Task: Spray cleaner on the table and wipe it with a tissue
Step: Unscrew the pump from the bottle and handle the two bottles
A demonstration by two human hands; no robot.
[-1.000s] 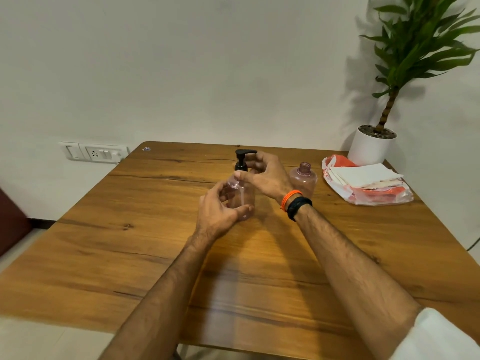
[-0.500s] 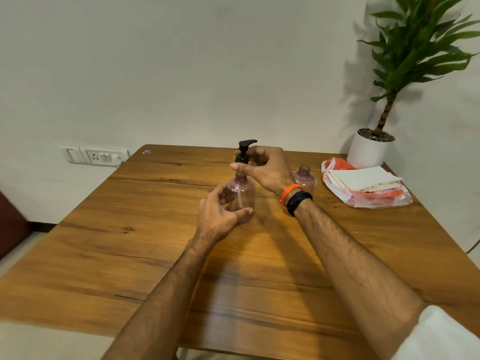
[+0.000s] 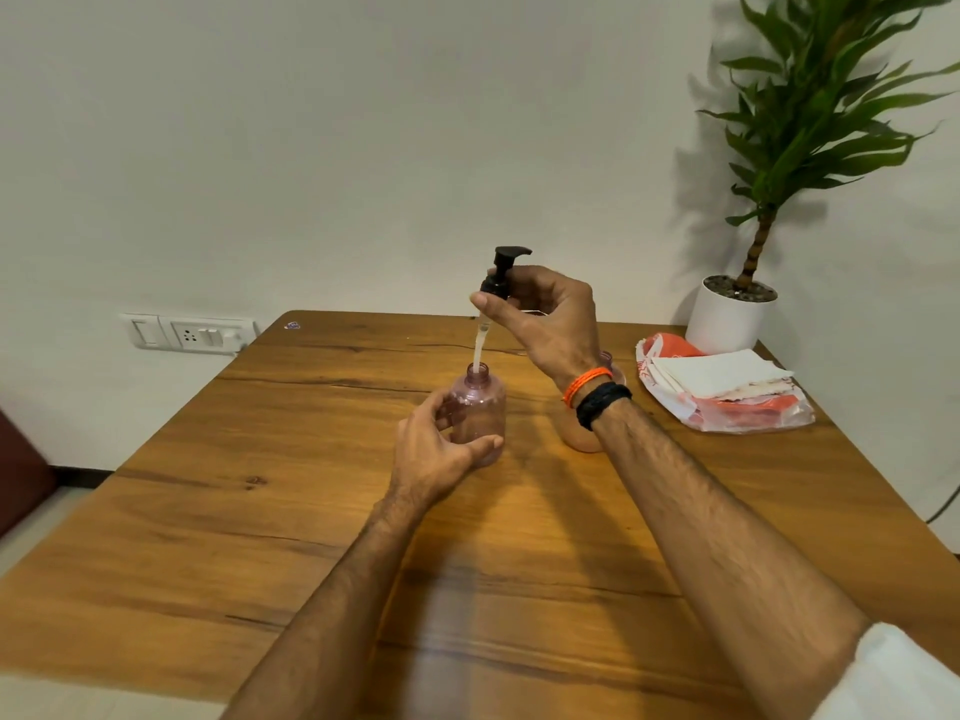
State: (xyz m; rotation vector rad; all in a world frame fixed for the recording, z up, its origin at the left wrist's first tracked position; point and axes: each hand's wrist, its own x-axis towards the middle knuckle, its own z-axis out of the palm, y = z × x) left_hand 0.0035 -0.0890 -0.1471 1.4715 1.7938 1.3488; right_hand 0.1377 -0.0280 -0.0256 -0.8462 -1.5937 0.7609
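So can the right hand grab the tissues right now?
Probably not yet. The right hand is busy pinching the black pump top, lifted out of the pink bottle. The tissues lie uncovered on the table nearby, so once it lets go, the way looks free.

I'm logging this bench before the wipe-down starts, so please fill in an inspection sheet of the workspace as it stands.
Surface: wooden table, dark grain cracks, small sticker at far left corner.
Job's things: pink bottle upright, neck open; black pump head lifted above it, tube end in the neck; tissue stack on an orange-and-clear bag.
Clutter: second pink bottle, mostly hidden behind the right wrist.
Hands: left hand grips the bottle; right hand pinches the pump collar.
Cables: dark cable at right edge.
Surroundings: white wall, socket panel, potted plant.
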